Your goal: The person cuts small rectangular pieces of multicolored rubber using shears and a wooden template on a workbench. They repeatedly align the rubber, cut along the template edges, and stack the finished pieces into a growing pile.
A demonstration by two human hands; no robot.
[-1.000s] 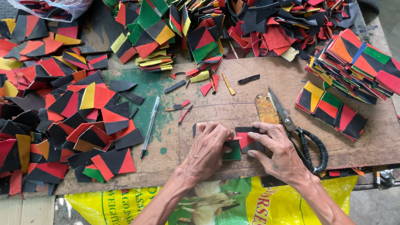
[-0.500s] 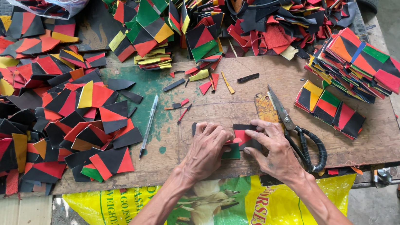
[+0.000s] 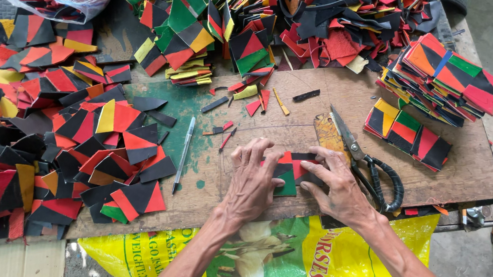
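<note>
Both my hands lie flat on a wooden board point(image 3: 317, 125) near its front edge. My left hand point(image 3: 253, 177) presses down on the left side of a small patchwork piece point(image 3: 290, 170) made of black, red and green material. My right hand point(image 3: 335, 178) holds the same piece's right side, fingers spread over a black strip. The middle of the piece shows between the two hands; its edges are hidden under my fingers.
Black-handled scissors point(image 3: 363, 157) lie just right of my right hand. A pen point(image 3: 183, 155) lies to the left. Heaps of red, black, yellow and green cut pieces point(image 3: 48, 145) cover the left and back; stacked squares point(image 3: 440, 81) sit at right. A yellow sack point(image 3: 149, 256) hangs below the board.
My hands shifted only slightly on the piece, fingers pressing and adjusting it. Nothing else moved.
</note>
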